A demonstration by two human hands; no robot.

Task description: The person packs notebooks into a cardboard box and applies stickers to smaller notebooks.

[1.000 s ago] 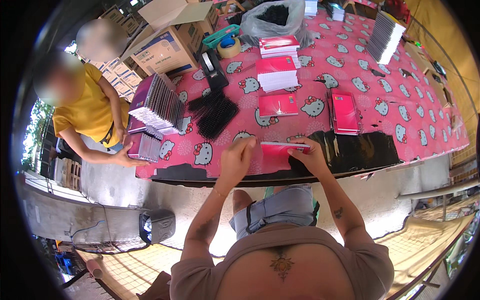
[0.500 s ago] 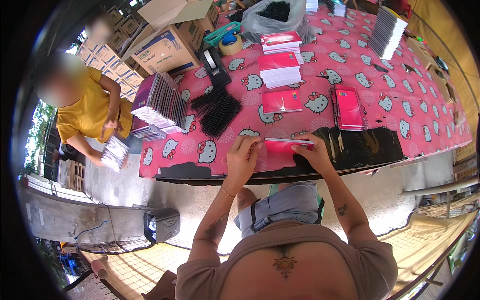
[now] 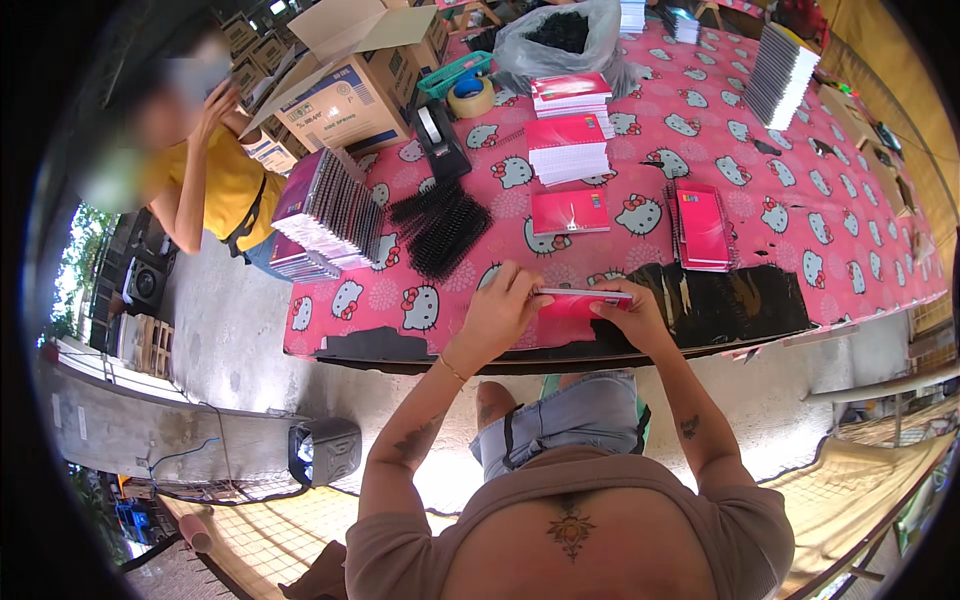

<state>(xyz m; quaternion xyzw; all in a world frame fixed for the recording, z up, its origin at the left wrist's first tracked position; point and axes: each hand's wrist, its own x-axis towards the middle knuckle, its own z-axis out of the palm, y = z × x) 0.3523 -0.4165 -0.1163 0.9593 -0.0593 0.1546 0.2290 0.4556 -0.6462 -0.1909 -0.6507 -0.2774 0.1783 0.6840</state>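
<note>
Near the table's front edge I hold a pink-covered notebook (image 3: 572,303), its long edge turned upward. My right hand (image 3: 634,314) is closed on its right end, thumb across the cover. My left hand (image 3: 508,308) is pinched at the notebook's left end; what lies between those fingertips is too small to make out. Just beyond lies a flat pink notebook cover (image 3: 569,212). Black spiral coils (image 3: 447,232) lie in a heap to the left. To the right rests a small stack of pink spiral notebooks (image 3: 702,228).
Stacked spiral notebooks (image 3: 328,212) stand at left, near a tape dispenser (image 3: 438,140) and cardboard box (image 3: 345,105). Pink-topped paper stacks (image 3: 567,148) and a plastic bag of black coils (image 3: 558,45) sit farther back. A co-worker in yellow (image 3: 228,200) stands beyond the left edge.
My left hand has moved right, up against the notebook's left end. The co-worker has raised their hands toward the head; the white item they held low is no longer there.
</note>
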